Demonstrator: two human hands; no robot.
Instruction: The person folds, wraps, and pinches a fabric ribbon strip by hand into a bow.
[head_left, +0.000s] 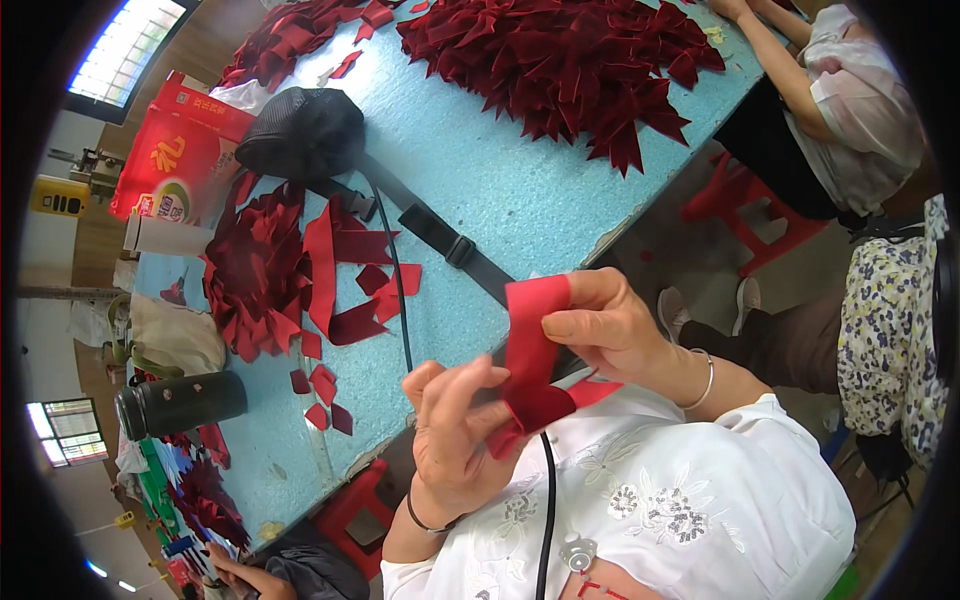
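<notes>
A strip of red velvet ribbon (532,345) is held up in front of my white top. My right hand (615,335) pinches its upper part between thumb and fingers. Lower down, the ribbon bends into a darker fold, and my left hand (450,435) has its thumb and some fingers closed on that part. The other left fingers are raised and a little blurred. To the left on the blue table (465,180) lie a heap of dark red ribbon pieces (262,275), a longer curled ribbon (320,265) and several small red offcuts (323,383).
A large mound of dark red ribbon bows (570,70) covers the far table. Nearby are a black mesh cap-like item (302,133) with a strap (435,235), a red bag (170,150) and a dark bottle (190,402). Other people sit or stand right, by red stools (745,205).
</notes>
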